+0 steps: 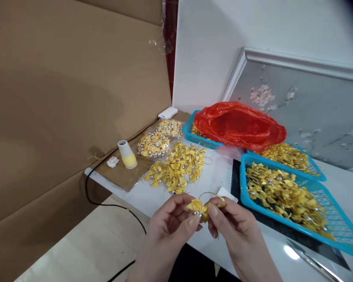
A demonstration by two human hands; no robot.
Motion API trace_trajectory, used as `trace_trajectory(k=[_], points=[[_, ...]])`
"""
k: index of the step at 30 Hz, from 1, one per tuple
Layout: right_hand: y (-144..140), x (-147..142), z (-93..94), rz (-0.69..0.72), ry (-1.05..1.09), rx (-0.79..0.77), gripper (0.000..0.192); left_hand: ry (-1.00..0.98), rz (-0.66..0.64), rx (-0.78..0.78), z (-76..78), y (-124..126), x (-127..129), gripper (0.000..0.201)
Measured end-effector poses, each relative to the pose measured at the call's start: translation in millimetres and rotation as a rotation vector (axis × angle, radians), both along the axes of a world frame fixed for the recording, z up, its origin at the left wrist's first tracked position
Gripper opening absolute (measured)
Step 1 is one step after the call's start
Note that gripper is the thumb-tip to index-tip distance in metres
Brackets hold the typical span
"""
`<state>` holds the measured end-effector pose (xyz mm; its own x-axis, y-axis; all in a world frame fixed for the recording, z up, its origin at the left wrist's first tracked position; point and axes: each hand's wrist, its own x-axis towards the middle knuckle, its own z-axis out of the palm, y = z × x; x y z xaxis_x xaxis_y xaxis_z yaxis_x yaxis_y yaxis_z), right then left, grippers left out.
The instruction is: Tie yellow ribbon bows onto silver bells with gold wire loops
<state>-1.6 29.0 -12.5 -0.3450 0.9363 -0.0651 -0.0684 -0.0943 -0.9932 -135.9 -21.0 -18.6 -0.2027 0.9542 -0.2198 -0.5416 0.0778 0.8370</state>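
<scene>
Between my two hands is a yellow ribbon bow (197,205) with small silver bells and a thin gold cord loop (209,192). My left hand (176,225) pinches the bow's left side by the bells. With thumb and fingers closed, my right hand (232,223) grips its right side and the cord. Just beyond them a pile of similar yellow bows (178,166) lies on the white table (216,166). To the right, a blue basket (244,184) holds many more bows with bells.
Clear bags of bows (154,145) lie behind the pile. A yellow-and-grey cone spool (128,155) stands at left near a black cable (86,188). A red plastic bag (241,125) covers part of the rear baskets. Metal tweezers or a similar tool (314,263) lie at the lower right.
</scene>
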Motion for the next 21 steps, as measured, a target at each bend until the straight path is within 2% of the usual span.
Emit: trace_trajectory(k=[3, 6, 10, 15, 18, 21], points=[[-1.9, 1.6, 1.4, -0.024, -0.05, 0.007, 0.03, 0.004, 0.039, -0.028, 5.8, 1.5, 1.8, 0.027], [-2.9, 3.5, 2.8, -0.051, -0.097, 0.086, 0.027, -0.033, 0.014, -0.027, 11.4, 2.5, 1.7, 0.025], [-2.8, 6.3, 0.4, -0.076, -0.141, 0.267, 0.021, -0.259, -0.113, -0.069, 11.3, 3.9, 0.2, 0.026], [-1.3, 10.6, -5.4, -0.122, -0.134, 0.385, 0.017, -0.444, -0.241, -0.102, 3.9, 7.2, 2.5, 0.023], [-1.1, 12.8, -3.4, -0.107, -0.095, 0.4, 0.016, -0.39, -0.238, -0.081, 4.5, 8.3, 5.5, 0.02], [-2.1, 14.0, 2.1, -0.044, -0.021, 0.247, 0.015, -0.164, -0.148, -0.018, 8.9, 6.7, 6.0, 0.021]])
